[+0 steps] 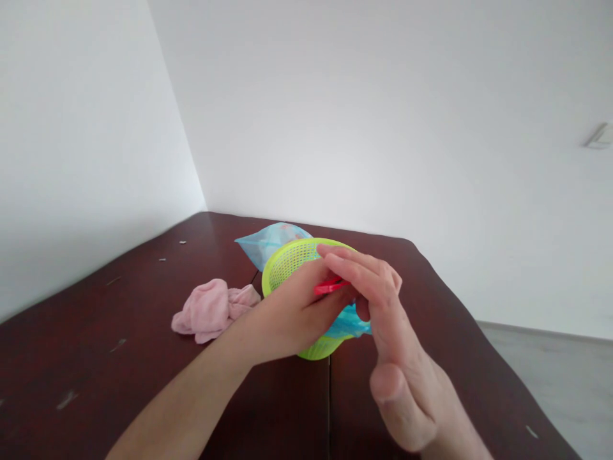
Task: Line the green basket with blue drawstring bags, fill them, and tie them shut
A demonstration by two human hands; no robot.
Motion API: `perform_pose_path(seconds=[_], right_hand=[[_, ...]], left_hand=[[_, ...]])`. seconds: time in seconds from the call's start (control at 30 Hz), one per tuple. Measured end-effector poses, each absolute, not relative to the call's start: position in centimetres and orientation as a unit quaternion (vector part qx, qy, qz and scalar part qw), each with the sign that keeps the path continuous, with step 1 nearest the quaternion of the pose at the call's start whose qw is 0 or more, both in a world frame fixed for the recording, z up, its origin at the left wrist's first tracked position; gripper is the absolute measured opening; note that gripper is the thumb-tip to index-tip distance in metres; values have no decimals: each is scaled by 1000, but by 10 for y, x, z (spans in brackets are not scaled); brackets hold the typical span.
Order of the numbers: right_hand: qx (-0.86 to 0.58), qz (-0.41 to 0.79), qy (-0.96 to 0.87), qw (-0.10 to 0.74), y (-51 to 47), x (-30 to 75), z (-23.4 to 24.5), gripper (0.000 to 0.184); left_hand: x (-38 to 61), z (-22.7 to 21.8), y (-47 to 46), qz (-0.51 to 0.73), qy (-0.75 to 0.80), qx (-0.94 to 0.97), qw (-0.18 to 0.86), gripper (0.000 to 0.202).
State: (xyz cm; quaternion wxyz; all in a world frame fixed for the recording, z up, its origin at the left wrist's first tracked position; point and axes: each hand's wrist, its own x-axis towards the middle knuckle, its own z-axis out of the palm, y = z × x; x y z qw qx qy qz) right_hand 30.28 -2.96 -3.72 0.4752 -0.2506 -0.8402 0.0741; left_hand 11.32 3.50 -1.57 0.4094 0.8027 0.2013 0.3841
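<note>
A red clothes peg (329,287) is gripped by the left hand (299,313) in the middle of the frame, its long side lying almost flat. The open right hand (383,313) is held just beside it, nearer the peg's right end, in front of a green plastic basket (292,263).

The person's bare left forearm (191,396) is showing smooth and rounded, tapering from the near left edge into a narrow wrist (253,338) and the left hand (299,313). On the near right, the right hand (383,319) is showing long, slim fingers (357,268) with faint creases over the knuckles, while a broad, rounded thumb (395,406) is looming large and slightly blurred closest to the camera.
</note>
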Motion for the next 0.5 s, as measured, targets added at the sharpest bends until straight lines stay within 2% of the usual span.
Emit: perform_pose_path(seconds=[0.1,0.2,0.37,0.5], right_hand=[[-271,19,-845,460,-21,301,-37,75],[-308,19,-833,460,-19,296,-39,75],[-320,75,-816,475,-25,300,-40,78],[-291,151,-788,521,-28,304,-38,74]], left_hand=[[114,-21,39,398,191,795,417,15],[115,-22,42,400,207,810,376,14],[115,-22,45,378,225,830,342,6],[115,-24,47,387,188,819,378,6]])
